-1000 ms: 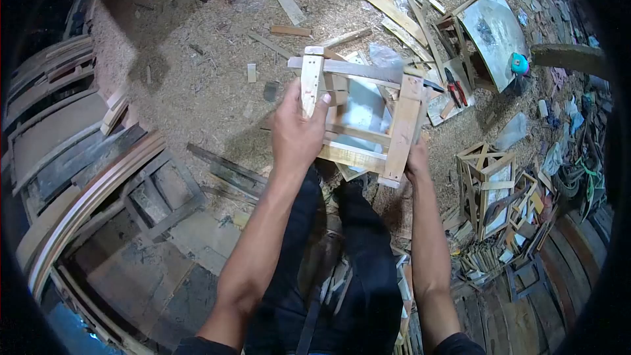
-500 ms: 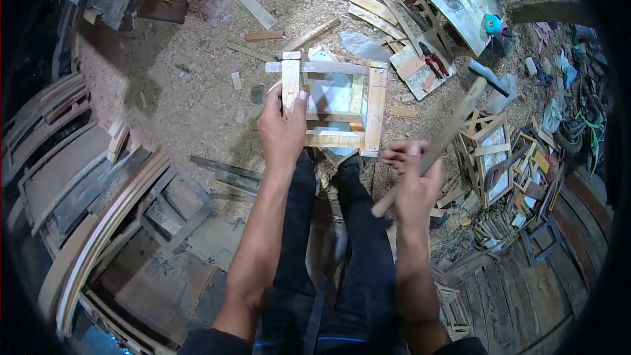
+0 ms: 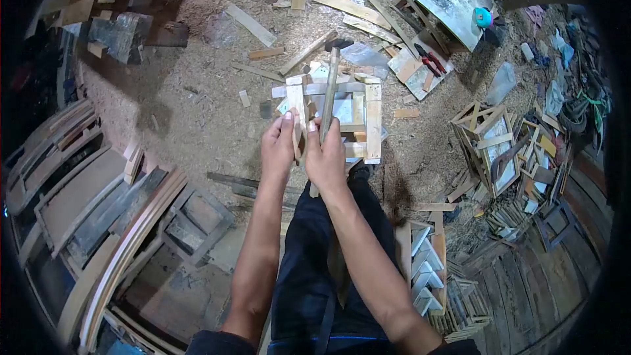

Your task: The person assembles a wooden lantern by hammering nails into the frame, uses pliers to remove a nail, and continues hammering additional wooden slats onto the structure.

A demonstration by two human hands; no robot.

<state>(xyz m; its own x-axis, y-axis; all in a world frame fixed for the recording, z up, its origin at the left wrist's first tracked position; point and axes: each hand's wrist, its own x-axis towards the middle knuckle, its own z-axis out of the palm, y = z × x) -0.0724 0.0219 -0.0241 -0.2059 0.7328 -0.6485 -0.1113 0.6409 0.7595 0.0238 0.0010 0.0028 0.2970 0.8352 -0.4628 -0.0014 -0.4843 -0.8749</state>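
Observation:
My right hand [image 3: 326,158] is closed round the wooden handle of a hammer [image 3: 330,85], whose dark head points away from me. Its handle crosses over a small wooden frame [image 3: 373,118] made of pale rails joined at the corners. At the frame's near left, my left hand [image 3: 277,141] has its fingers closed on the left rail, close beside my right hand. Part of that rail's lower end is hidden by my fingers. A pale board and some white material show through the frame's opening.
Red-handled pliers [image 3: 430,62] lie on a board at upper right, by a pale-topped wooden stand [image 3: 447,0]. Wood offcuts [image 3: 252,24] are strewn over the sawdust floor. A scrap-filled wooden crate [image 3: 493,144] stands right; stacked wooden frames [image 3: 197,223] line the left.
My right hand has swung left and inward with the hammer, from beside the frame to over it. My left hand stays at the frame's left rail. The view has shifted slightly.

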